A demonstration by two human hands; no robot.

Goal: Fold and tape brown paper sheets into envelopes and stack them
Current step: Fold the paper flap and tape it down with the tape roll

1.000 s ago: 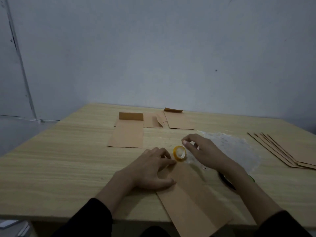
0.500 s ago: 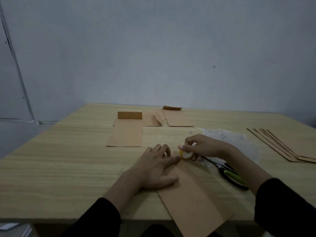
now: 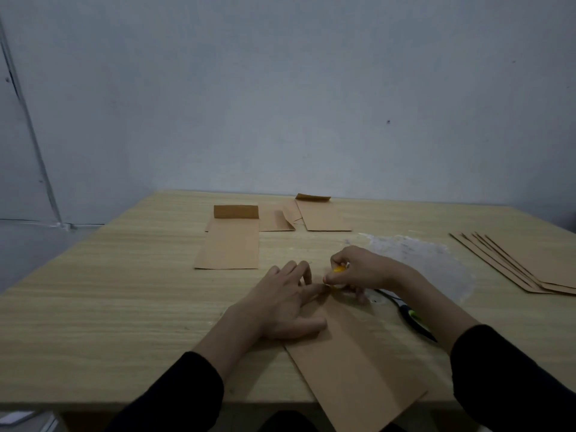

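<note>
A second ago the yellow tape roll [image 3: 339,269] stood in plain sight with my fingertips only hovering over it. Now my right hand [image 3: 363,271] has closed round it and just a sliver of yellow peeks out between thumb and forefinger. That hand has also dropped lower, onto the far end of the folded brown sheet [image 3: 358,363]. The scissors [image 3: 412,317], mostly hidden under my forearm back then, now show on the table [image 3: 109,307] just beside my right wrist.

My left hand [image 3: 280,304] hasn't budged. It lies palm down, fingers spread and nearly straight, pressing the far left part of the sheet flat. My forefinger stretches towards the right thumb, and the two tips look almost touching, though I can't tell for sure. My right fingers are curled tight and pinch the roll, knuckles up. Whether any tape is pulled free I cannot make out.

The sheet itself runs at a slant across the table's near edge, its near corner hanging over it.

Towards the far edge lie three folded envelopes [image 3: 230,247], the left one with its flap standing up. A fanned stack of brown sheets [image 3: 530,266] sits at the right edge, and a clear plastic film [image 3: 420,254] lies between it and my right hand.
</note>
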